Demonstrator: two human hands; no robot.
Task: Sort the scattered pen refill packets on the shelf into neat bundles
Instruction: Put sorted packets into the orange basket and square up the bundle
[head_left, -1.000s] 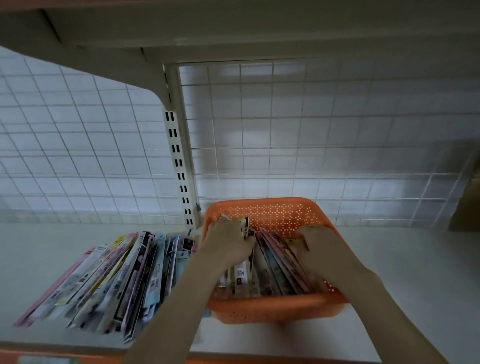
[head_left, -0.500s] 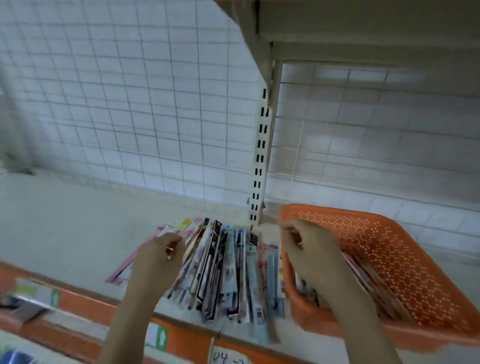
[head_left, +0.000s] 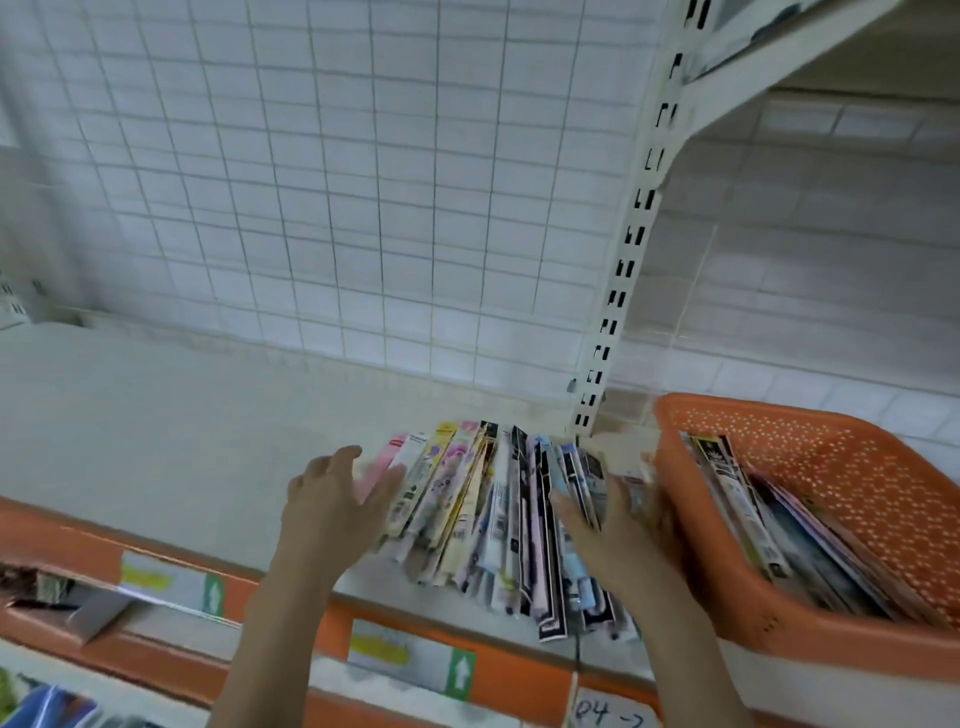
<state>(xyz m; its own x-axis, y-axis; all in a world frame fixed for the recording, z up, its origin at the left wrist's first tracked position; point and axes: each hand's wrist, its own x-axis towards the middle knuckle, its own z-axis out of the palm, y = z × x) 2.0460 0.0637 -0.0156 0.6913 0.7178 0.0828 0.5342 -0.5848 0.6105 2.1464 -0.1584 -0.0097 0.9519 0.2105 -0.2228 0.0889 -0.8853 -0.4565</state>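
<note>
White wire-grid backing (head_left: 322, 171), pale shelf (head_left: 156, 415), orange price rail (head_left: 519, 670) along its front lip. Landmark: the orange basket (head_left: 883, 499), at the right end of the shelf. Just left of the basket, touching its wall: a fanned row of pen refill packets (head_left: 498, 519), long and thin, overlapping, near ends hanging past the shelf lip. Inside the basket: more packets (head_left: 769, 530), leaning along its left wall.

Left hand (head_left: 332, 509) at the fan's far side from the basket, fingers spread, palm against the pink outer packets, clamped on nothing. Right hand (head_left: 618, 525) between fan and basket, fingers laid on the blue-edged packets; too blurred to tell whether closed around any.

Likely step: squeezing the fan together from both sides. Risks, as judgement only: overhanging ends tipping off the lip if pushed forward rather than sideways; slick wrappers sliding over one another and buckling upward under uneven pressure; a hard push rightward shoving the basket along the shelf.
</note>
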